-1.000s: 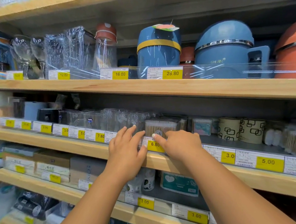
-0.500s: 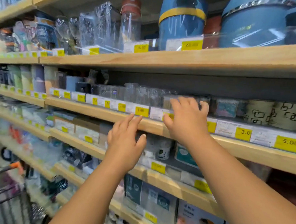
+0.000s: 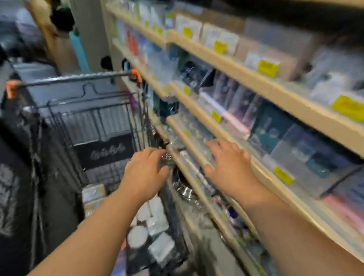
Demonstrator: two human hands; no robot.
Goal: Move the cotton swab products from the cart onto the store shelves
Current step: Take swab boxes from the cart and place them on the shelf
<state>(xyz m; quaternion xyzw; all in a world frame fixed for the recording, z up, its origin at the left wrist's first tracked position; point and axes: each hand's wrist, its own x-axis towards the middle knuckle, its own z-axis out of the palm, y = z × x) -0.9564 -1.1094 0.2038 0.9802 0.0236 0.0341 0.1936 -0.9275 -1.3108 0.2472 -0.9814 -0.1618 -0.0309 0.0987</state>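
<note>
Fingers (image 3: 218,145) loosely extended: left hand (image 3: 146,174), right hand (image 3: 228,168)

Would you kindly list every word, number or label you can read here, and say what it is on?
Nothing reads clearly; the frame is motion-blurred.
Yellow price tags on the shelf edges: numbers too blurred.
Black panel on the cart: pale logo, unreadable.
Dark surface at left: large white letters, blurred.

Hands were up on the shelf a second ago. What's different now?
Both hands pulled back and dropped down and left as the view swung to the cart. The left hand now hovers over the cart's edge; the right hand is by a lower shelf. Nothing was picked up. Unchanged: both hands empty, fingers spread.
</note>
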